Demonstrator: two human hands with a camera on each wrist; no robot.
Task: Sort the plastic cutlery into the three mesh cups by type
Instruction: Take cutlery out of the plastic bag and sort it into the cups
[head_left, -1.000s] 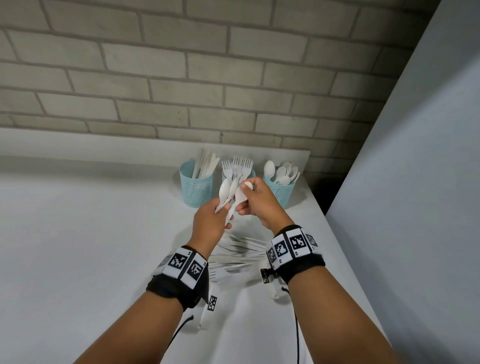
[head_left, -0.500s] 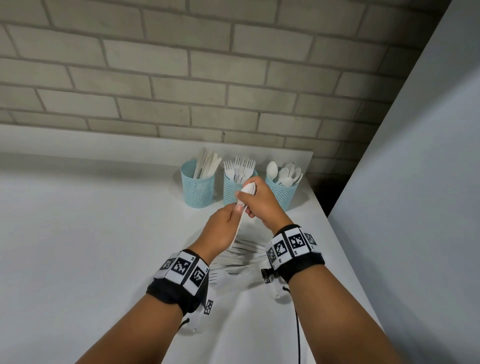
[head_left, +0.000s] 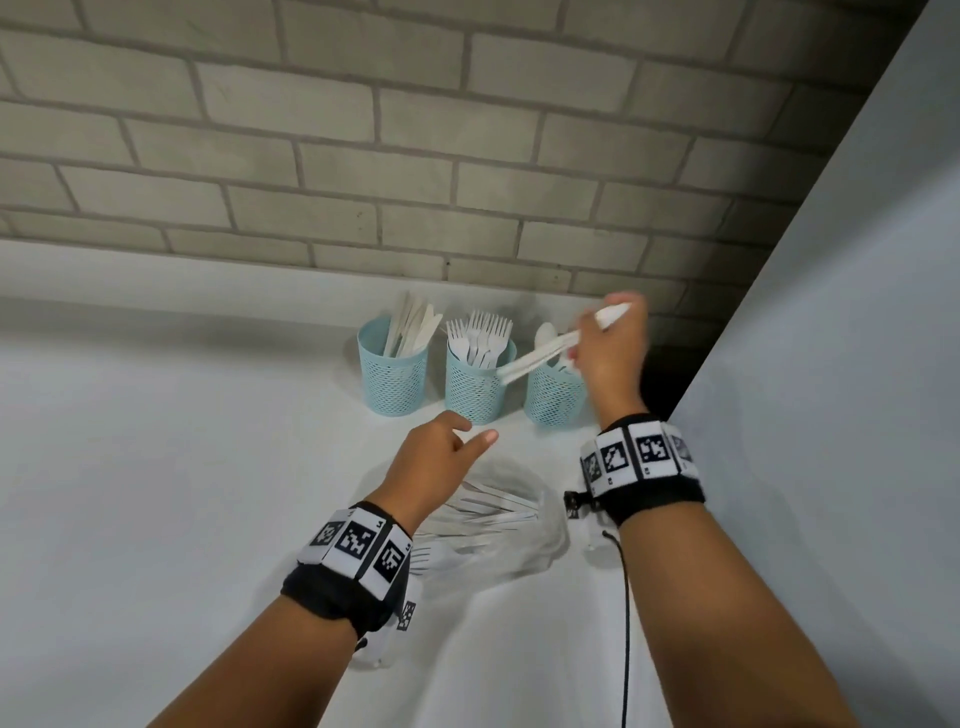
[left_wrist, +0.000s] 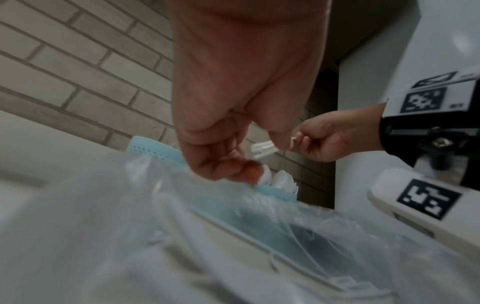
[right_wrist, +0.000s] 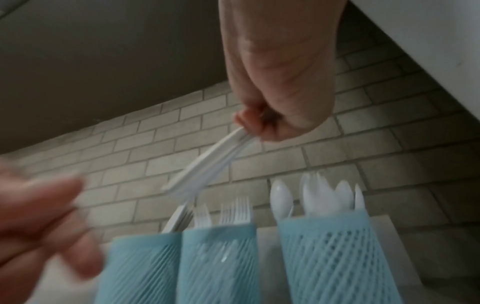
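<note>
Three cups in a row against the wall, knife cup (head_left: 392, 374) left, fork cup (head_left: 475, 387) middle, spoon cup (head_left: 551, 397) right

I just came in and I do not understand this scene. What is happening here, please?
A person is sorting white plastic cutlery into three blue mesh cups by the brick wall. The left cup holds knives, the middle cup forks, the right cup spoons. The right hand grips a small bundle of cutlery above the right cup. The left hand holds nothing and hovers over a clear plastic bag with more cutlery still in it.
</note>
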